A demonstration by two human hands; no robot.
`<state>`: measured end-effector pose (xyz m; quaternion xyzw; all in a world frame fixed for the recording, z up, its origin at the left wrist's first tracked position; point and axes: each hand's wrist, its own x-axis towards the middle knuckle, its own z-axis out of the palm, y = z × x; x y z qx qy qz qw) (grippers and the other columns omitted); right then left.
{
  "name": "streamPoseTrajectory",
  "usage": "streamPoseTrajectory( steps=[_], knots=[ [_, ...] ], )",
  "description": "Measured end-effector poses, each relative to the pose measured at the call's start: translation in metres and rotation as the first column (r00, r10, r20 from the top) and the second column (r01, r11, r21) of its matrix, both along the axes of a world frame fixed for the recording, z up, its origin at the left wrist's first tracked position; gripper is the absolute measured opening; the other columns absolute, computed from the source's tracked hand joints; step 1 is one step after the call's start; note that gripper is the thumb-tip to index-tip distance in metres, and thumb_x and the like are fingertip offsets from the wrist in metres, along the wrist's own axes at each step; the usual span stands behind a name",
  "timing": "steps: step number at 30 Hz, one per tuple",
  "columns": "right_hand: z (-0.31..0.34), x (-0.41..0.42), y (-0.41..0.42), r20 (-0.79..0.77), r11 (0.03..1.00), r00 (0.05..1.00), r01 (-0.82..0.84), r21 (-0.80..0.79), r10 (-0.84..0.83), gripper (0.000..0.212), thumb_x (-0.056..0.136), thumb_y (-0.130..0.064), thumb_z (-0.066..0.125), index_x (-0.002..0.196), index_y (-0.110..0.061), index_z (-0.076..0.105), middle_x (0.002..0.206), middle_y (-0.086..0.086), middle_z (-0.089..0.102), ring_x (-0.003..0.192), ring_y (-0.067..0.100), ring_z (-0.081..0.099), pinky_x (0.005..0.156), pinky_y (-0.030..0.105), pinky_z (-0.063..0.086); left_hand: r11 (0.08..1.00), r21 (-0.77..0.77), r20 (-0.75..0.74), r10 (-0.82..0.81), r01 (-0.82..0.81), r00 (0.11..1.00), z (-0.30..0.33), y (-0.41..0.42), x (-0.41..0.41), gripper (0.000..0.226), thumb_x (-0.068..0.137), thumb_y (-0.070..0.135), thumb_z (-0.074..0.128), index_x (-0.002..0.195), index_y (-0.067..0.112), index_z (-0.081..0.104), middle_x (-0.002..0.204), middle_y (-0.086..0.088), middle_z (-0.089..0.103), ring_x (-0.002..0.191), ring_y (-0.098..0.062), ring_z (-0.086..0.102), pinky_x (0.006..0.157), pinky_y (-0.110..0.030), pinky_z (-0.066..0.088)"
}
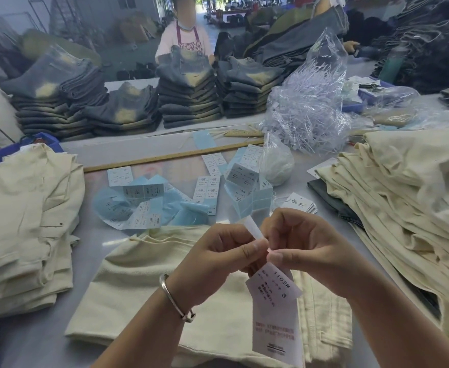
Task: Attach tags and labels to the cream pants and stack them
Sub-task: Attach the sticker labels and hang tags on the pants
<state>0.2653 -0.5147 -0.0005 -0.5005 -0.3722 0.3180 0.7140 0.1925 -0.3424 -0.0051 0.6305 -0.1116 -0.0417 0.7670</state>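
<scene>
Paper tag [273, 312] pinched between left hand [218, 256] and right hand [305, 245] fingertips

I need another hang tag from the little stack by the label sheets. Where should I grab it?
Pinch the top hang tag by its near right corner, coming from the right hand side. The tags lie flat and fanned, so that corner probably lifts most easily; the string loops off their left end, best avoided.

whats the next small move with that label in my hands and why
Probably finish peeling the sticker free. Both hands, left hand and right hand, pinch the size label at its top edge, with a white strip sticking up between the fingertips, and the tag hangs below, above the cream pants.
</scene>
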Motion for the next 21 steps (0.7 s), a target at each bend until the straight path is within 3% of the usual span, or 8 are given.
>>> streamPoseTrajectory(
  steps=[2,5,8,11,15,18,21],
  knots=[
    [-0.003,0.001,-0.002,-0.020,1.000,1.000,0.024,-0.014,-0.024,0.019,0.072,-0.004,0.073,0.078,-0.003,0.055,0.073,0.011,0.055,0.064,0.018,0.054,0.059,0.025,0.045,0.999,0.014,0.007,-0.035,0.035,0.999,0.002,0.000,-0.001,0.021,0.086,0.023,0.058,0.070,0.022,0.071,0.063,0.012,0.061,0.058,-0.001,0.054,0.059,-0.012,0.044],
    [-0.010,0.000,0.001,-0.023,0.985,0.985,0.168,-0.049,-0.169,0.012,0.071,0.006,0.063,0.076,-0.004,0.061,0.072,0.010,0.061,0.065,0.017,0.058,0.060,0.025,0.048,0.999,0.023,0.007,-0.024,0.024,1.000,-0.001,-0.001,-0.001,0.017,0.086,0.023,0.061,0.069,0.021,0.065,0.063,0.010,0.054,0.058,-0.003,0.047,0.059,-0.012,0.040],
    [-0.020,0.001,0.005,0.087,0.863,0.873,0.487,-0.133,-0.479,0.018,0.080,0.006,0.059,0.080,-0.011,0.063,0.072,0.005,0.069,0.063,0.014,0.064,0.054,0.024,0.050,0.996,-0.036,-0.037,0.077,-0.078,0.996,-0.006,0.000,-0.002,0.014,0.079,0.028,0.069,0.069,0.020,0.065,0.065,0.005,0.054,0.059,-0.007,0.048,0.059,-0.016,0.042],
    [-0.025,0.007,0.002,0.119,0.746,0.763,0.646,-0.160,-0.635,0.014,0.094,0.003,0.050,0.101,-0.007,0.057,0.088,0.009,0.074,0.075,0.027,0.072,0.061,0.040,0.059,0.967,-0.171,-0.144,0.167,-0.190,0.975,-0.009,0.005,-0.002,0.018,0.078,0.030,0.076,0.074,0.015,0.066,0.078,-0.011,0.061,0.072,-0.020,0.061,0.068,-0.028,0.055],
    [-0.025,0.011,0.001,0.111,0.759,0.776,0.631,-0.162,-0.621,0.024,0.097,0.000,0.047,0.115,-0.013,0.055,0.098,0.007,0.074,0.085,0.025,0.072,0.068,0.033,0.059,0.919,-0.100,-0.201,0.357,-0.382,0.912,-0.010,0.003,0.001,0.011,0.073,0.019,0.077,0.074,0.014,0.068,0.083,-0.010,0.067,0.082,-0.023,0.064,0.078,-0.034,0.053],
    [-0.022,0.009,0.003,-0.015,0.792,0.804,0.582,-0.187,-0.594,0.026,0.097,-0.001,0.045,0.102,-0.012,0.068,0.093,0.010,0.075,0.082,0.024,0.072,0.066,0.026,0.057,0.898,-0.007,-0.145,0.435,-0.440,0.889,-0.007,-0.002,0.002,0.010,0.074,0.021,0.081,0.074,0.018,0.071,0.080,-0.007,0.067,0.080,-0.019,0.060,0.079,-0.030,0.048],
    [-0.018,0.010,0.004,-0.180,0.824,0.806,0.531,-0.199,-0.564,0.027,0.097,-0.005,0.045,0.093,-0.008,0.071,0.095,0.019,0.073,0.083,0.032,0.071,0.070,0.036,0.059,0.892,-0.020,-0.100,0.447,-0.451,0.889,-0.002,-0.004,0.004,0.010,0.073,0.023,0.077,0.075,0.018,0.069,0.075,-0.002,0.067,0.072,-0.010,0.061,0.068,-0.018,0.050]
  ],
)
